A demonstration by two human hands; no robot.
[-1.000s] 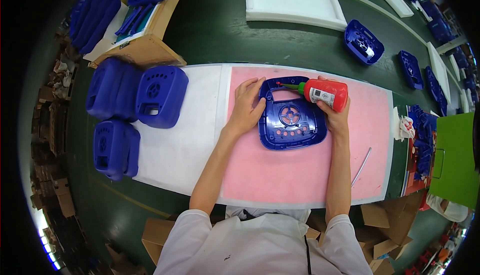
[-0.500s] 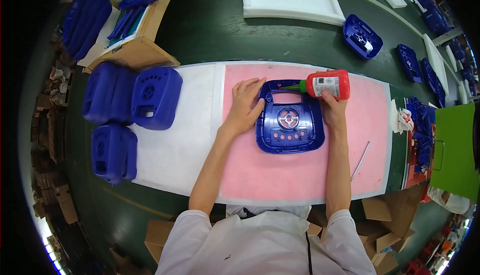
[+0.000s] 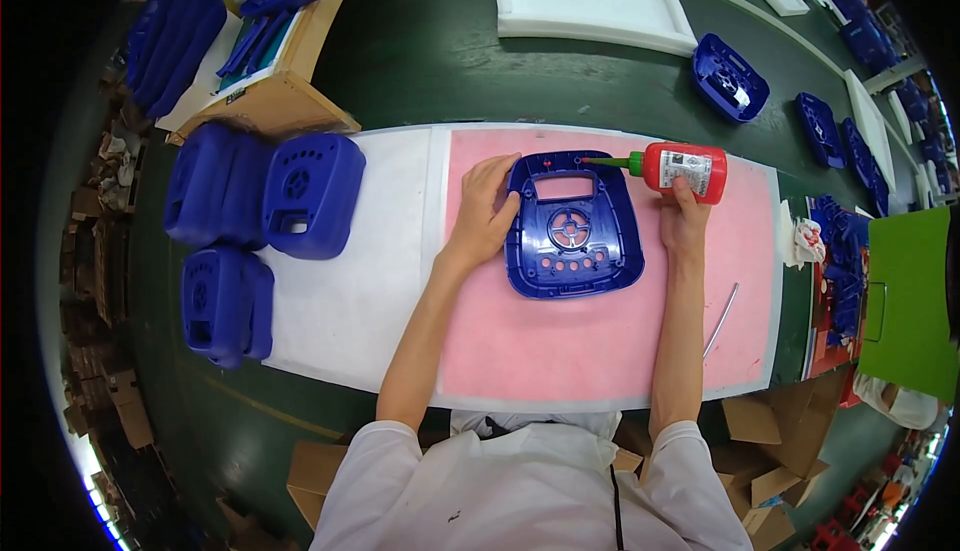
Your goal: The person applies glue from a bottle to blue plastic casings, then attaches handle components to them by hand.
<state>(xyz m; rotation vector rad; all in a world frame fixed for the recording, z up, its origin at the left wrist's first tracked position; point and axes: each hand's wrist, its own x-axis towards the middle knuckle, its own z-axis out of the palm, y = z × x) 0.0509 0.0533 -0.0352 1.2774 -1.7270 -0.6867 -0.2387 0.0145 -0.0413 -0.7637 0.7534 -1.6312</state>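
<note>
the right hand (image 3: 687,219) is closed around a red bottle (image 3: 685,173), thumb on the near side, beyond the cover's far right corner and above the pink mat (image 3: 560,356). the bottle lies on its side, long axis running left to right, its green nozzle (image 3: 625,163) pointing left over the cover's far edge; whether the tip touches is too small to tell. this hold probably lets the tip reach in from the side without the hand blocking the view. the left hand (image 3: 487,209) sets its spread fingers and thumb against the left rim of the blue cover (image 3: 622,234), seemingly to keep it from sliding; whether it pinches the rim i cannot tell. the cover sits on the far half of the mat, hollow side up, perhaps to expose its inner ribs. its slightly longer axis runs toward the person, window at the far end, round holes and wider end near. a metal rod (image 3: 720,321) slants near the mat's right edge. more blue covers (image 3: 315,196) stand by the left edge of the white sheet (image 3: 360,301), perhaps there to leave working room.
</note>
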